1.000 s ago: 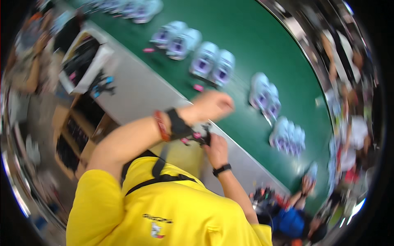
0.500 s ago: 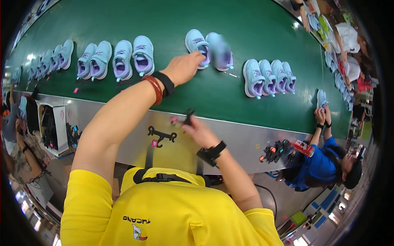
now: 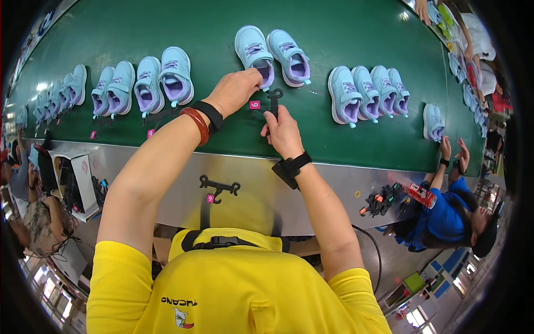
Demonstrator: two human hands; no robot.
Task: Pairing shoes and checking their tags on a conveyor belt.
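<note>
Two light-blue sneakers with lavender linings stand side by side in front of me, toes pointing away. My left hand (image 3: 236, 91) has its fingers closed at the heel opening of the left sneaker (image 3: 254, 53); its fingertips are partly hidden there. The right sneaker (image 3: 290, 57) stands free beside it. Just behind the two heels, my right hand (image 3: 283, 131) grips a black plastic shoe hanger (image 3: 274, 100) with a small pink tag (image 3: 255, 104) by its stem. Its hooked end points up toward the shoes.
Another black hanger (image 3: 219, 185) lies on the metal ledge (image 3: 250, 167) before me. More sneaker pairs (image 3: 149, 83) stand at left and several sneakers (image 3: 365, 92) at right on the green table (image 3: 222, 33). A co-worker in blue (image 3: 439, 222) works at far right beside a hanger pile (image 3: 381, 200) and red can (image 3: 421, 195).
My right hand has brought the hanger forward from the metal ledge to the sneakers' heels. The right sneaker, blurred before, now stands still. My left hand stays at the left sneaker.
</note>
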